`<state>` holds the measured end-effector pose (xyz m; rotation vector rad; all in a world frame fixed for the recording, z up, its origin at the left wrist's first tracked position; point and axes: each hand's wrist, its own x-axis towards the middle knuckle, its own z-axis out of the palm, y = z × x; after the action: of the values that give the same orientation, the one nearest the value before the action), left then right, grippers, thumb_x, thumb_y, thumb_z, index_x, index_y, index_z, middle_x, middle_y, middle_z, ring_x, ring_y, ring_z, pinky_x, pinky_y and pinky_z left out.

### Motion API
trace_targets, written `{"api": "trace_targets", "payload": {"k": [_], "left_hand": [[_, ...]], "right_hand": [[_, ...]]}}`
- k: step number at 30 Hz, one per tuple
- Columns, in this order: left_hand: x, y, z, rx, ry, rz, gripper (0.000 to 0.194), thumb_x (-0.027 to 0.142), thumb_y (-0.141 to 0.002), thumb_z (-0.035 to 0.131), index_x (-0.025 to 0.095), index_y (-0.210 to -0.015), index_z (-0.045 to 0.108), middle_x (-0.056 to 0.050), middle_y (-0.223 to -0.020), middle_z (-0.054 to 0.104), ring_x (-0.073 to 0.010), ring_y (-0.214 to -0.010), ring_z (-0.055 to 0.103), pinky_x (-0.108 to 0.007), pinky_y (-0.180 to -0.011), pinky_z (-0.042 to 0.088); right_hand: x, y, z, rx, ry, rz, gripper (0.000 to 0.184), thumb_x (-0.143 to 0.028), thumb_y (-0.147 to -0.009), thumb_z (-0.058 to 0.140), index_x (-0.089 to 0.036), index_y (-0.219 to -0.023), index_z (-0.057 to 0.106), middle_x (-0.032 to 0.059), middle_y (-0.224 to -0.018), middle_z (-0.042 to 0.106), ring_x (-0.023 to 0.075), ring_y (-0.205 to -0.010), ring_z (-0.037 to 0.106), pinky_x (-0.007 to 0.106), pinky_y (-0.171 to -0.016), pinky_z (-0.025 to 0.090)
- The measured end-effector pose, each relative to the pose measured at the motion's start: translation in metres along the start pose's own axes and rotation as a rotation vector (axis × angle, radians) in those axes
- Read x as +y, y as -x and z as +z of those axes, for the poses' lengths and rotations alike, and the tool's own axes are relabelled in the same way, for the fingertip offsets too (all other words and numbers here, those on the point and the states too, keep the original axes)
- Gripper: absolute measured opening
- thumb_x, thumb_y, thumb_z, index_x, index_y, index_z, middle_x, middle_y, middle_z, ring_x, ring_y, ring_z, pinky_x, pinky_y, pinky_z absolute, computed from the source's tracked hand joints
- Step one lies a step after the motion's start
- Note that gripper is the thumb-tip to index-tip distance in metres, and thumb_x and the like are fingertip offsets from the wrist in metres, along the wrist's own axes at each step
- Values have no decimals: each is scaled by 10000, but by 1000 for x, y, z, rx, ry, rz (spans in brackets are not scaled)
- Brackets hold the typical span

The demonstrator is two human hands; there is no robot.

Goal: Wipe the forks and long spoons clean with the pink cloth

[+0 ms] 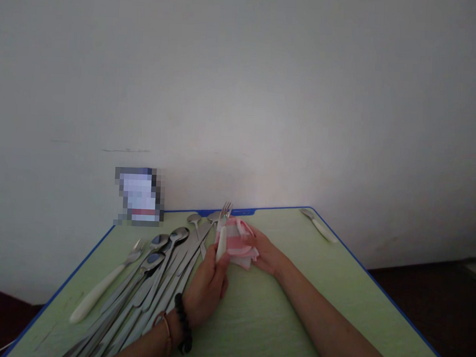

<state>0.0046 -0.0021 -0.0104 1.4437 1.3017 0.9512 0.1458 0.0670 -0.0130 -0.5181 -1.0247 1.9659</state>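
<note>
Left hand (207, 282) and right hand (265, 253) come together over the middle of the tabletop (287, 312), toward its far side. Between them is the white-handled fork (222, 241), and its tines point away to the far side. It seems to be held by the handle so that the metal end remains free of the fingers. Pink-and-white cloth (237, 241) lies just to the right of this fork and appears to touch it; probably it is kept bunched so that the fabric stays close to the metal.

About the left hand, its fingers are closed around the lower handle, with the thumb lying along it. The right hand is curled around the cloth; some of its fingertips are hidden behind the folds, so I cannot tell how tightly they press.

To the left lies the pile of metal cutlery (164, 280), with spoon bowls mostly toward the far side, perhaps laid lengthwise to keep the pieces together. Beside it, farther left, rests a second fork (99, 296), also with a white handle. A third fork (321, 227) lies apart, near the far right corner; the reason for this separate place I cannot tell.
</note>
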Motion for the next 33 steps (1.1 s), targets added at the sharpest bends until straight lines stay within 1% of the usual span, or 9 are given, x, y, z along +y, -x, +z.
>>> {"api": "trace_targets", "payload": {"k": [3,7,9,14,18,22,26,30,33], "left_hand": [[-1,0,0,-13,16,-1,273,439,-907,326,183,-956,407,102,-445,386,-81,-344,330,-168,-333,262],[-4,0,1,-17,47,13,298,439,-907,328,178,-1034,397,104,-465,376,-80,-356,333,-159,-331,272],[-4,-1,1,-1,32,25,312,441,-905,328,176,-1052,397,104,-461,380,-81,-358,341,-156,-332,278],[-1,-1,0,-10,45,-16,383,445,-903,305,186,-1184,334,118,-435,371,-75,-318,293,-142,-296,237],[-2,0,0,-13,94,-15,441,438,-905,310,210,-1278,247,122,-443,362,-74,-325,296,-133,-298,247],[-3,1,0,-50,126,30,509,421,-910,331,244,-1357,162,115,-478,350,-74,-357,320,-129,-320,258],[-5,1,-1,-87,103,50,522,406,-920,335,247,-1390,173,106,-477,335,-77,-382,334,-136,-344,269],[-4,1,-3,-99,64,60,530,412,-922,335,227,-1398,192,101,-464,341,-81,-389,341,-141,-353,273],[-4,1,-3,-92,81,64,548,434,-918,333,229,-1404,183,104,-462,324,-78,-383,318,-141,-347,267]], "right_hand": [[5,-4,-5,111,21,5,424,-103,-584,645,-181,-997,593,-7,-737,671,118,-590,586,222,-569,445],[10,-12,-11,390,-19,-68,160,-120,-588,601,-134,-746,623,-12,-549,629,102,-470,538,200,-481,412],[12,-14,-12,444,-40,-77,101,-154,-596,621,-130,-694,614,-7,-524,624,109,-465,545,213,-494,427],[13,-17,-13,502,-82,-106,80,-192,-627,645,-135,-664,604,5,-532,641,127,-480,573,235,-520,454],[12,-19,-13,483,-164,-161,89,-202,-693,626,-156,-767,611,15,-631,681,153,-598,627,272,-623,491],[10,-20,-11,397,-246,-241,161,-243,-766,589,-190,-917,595,12,-775,704,159,-714,646,301,-719,495],[6,-15,-9,282,-247,-121,195,-291,-805,538,-161,-935,602,37,-803,705,168,-767,646,315,-777,479],[-1,-9,-6,147,-271,-17,440,-506,-823,408,-139,-953,612,76,-835,701,206,-824,637,362,-784,473],[-4,-8,-5,127,-297,-17,534,-577,-815,330,-148,-950,617,79,-847,698,215,-826,633,375,-770,474]]}}
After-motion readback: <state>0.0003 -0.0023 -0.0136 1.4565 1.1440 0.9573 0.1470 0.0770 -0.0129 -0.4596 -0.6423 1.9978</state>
